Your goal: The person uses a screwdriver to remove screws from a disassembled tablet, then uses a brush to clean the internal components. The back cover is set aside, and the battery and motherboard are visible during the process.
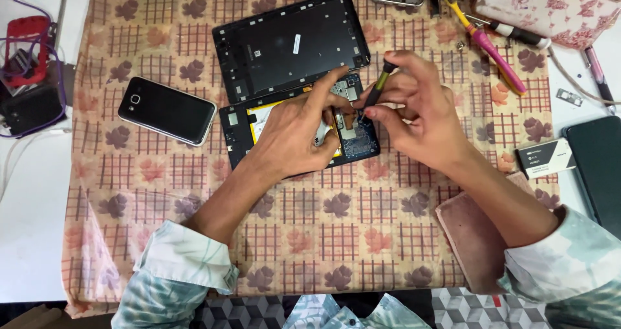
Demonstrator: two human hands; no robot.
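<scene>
**Opened tablet under both hands on patterned cloth**

At the far left edge, a red object [26, 47] wound with purple cable sits partly cut off by the frame; its kind cannot be made out. To its right, on the checked cloth [310, 238] with a leaf pattern, a black phone [167, 109] lies back upward, well apart from the hands.

At centre, a black back cover [291, 44] lies flat at the far side, its near edge just beside the opened tablet [236, 131]. The tablet's insides face up: a yellow-edged area and a blue circuit board [359, 144] show, but most of the interior is hidden beneath the hands.

The left hand [301, 131] rests spread upon the tablet, fingertips pressing on its far-right part; it grasps nothing visible. The right hand [411, 106] is closed around a small screwdriver [378, 86] with a dark handle, the tip set down against the tablet by the circuit board. The exact contact point is obscured by the fingers.

Further right, a pink-handled tool [495, 57] lies at the cloth's far edge, near a flowered pouch [550, 9] cut off by the frame. A small white box [545, 157] and a dark flat device [598, 167], partly out of view, lie at the right. A brown pad [472, 238] sits under the right forearm.
</scene>
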